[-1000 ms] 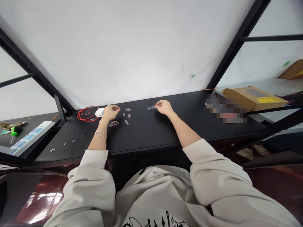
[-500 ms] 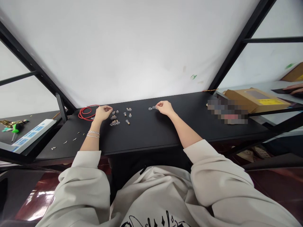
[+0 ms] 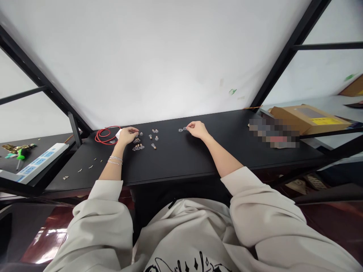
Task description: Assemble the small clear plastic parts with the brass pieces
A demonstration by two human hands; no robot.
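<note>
My left hand point(image 3: 127, 136) hovers at the left part of the black table, fingers pinched together; what lies between them, if anything, I cannot make out. Just beside its fingertips is a loose group of tiny clear bottles point(image 3: 138, 147), several with cork stoppers. A few more corked bottles point(image 3: 153, 146) lie a little to the right. My right hand point(image 3: 197, 129) is further right, thumb and finger pinched at a small clear glass bottle point(image 3: 185, 129). Another clear bottle point(image 3: 180, 130) lies left of that one.
A coiled red cord point(image 3: 103, 136) lies behind my left hand, by a small white piece point(image 3: 118, 133). Several tiny pale bits point(image 3: 80, 170) are scattered at the table's left. An open cardboard box point(image 3: 309, 119) and a blurred item point(image 3: 273, 134) stand right. Black frame posts point(image 3: 279, 58) rise at both sides.
My left hand has shifted slightly right, toward the corked bottles, and a white piece now shows behind it. My right hand stays nearly in place at the clear bottles.
</note>
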